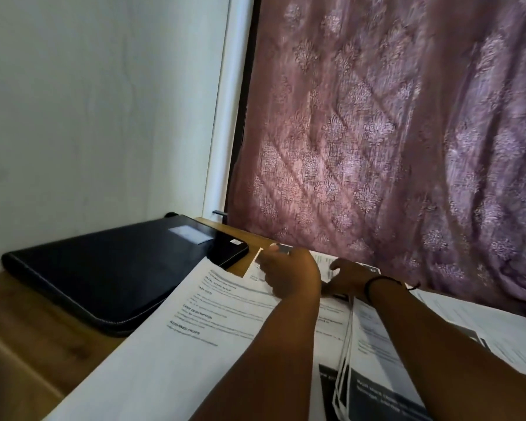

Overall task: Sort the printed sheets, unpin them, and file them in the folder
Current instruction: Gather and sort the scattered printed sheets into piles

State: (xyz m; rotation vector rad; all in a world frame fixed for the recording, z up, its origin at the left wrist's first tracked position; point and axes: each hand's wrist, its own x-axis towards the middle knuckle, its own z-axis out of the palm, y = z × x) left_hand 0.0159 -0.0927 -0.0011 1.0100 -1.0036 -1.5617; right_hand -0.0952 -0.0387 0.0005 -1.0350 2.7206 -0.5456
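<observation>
Head view: left hand (289, 273) pinches the top corner of a small white printed slip (255, 264) at 12 o'clock of the spread; right hand (348, 279), black band on its wrist, rests with fingers spread flat, pressing the white printed paper sheets (225, 323) on the wooden counter (22, 323). Black zipped leather folder (104, 268) lies closed at 10 o'clock, dark phone (230, 249) on its near corner. No pin visible; hands hide the corner. Likely step: freeing pinned corner. Best to keep the right palm holding the stack flat and lift gently so paper does not tear.
</observation>
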